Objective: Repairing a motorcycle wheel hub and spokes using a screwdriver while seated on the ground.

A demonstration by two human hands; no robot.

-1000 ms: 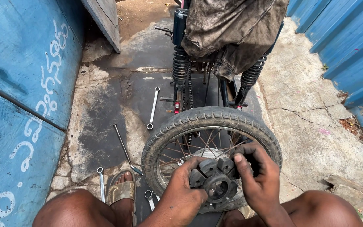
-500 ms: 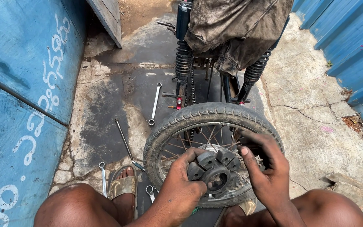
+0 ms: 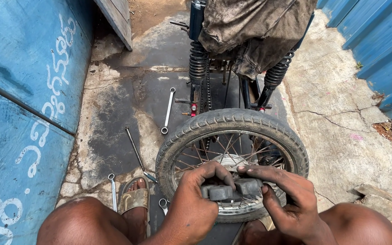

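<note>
In the head view, the person sat low with both bare knees at the bottom edge, and a spoked motorcycle wheel (image 3: 231, 163) lay flat on the ground between them. The left hand (image 3: 196, 202) came in from seven o'clock, its fingers curled tightly over the near side of a dark grey hub piece (image 3: 231, 190) at the wheel's centre. The right hand (image 3: 283, 197) came in from five o'clock; its fingers were stretched across the top of the same piece and its thumb pressed against the right side, so both hands had the piece clamped between them. Whether the piece was seated in the hub or lifted clear of it could not be told, since the fingers hid its underside.

The piece sat at about six o'clock from the wheel's tyre crown, just above the lower rim. At twelve o'clock from the wheel stood the rear of a motorcycle (image 3: 237, 68) with two coil shock absorbers, draped in a dirty cloth (image 3: 255, 27). At ten o'clock a ring spanner (image 3: 167, 111) lay on the stained concrete, and a thin rod (image 3: 134, 147) lay at nine o'clock. A sandalled foot (image 3: 134, 197) rested at eight o'clock, beside another spanner (image 3: 112, 190). Blue painted walls (image 3: 19, 100) ran along both sides.
</note>
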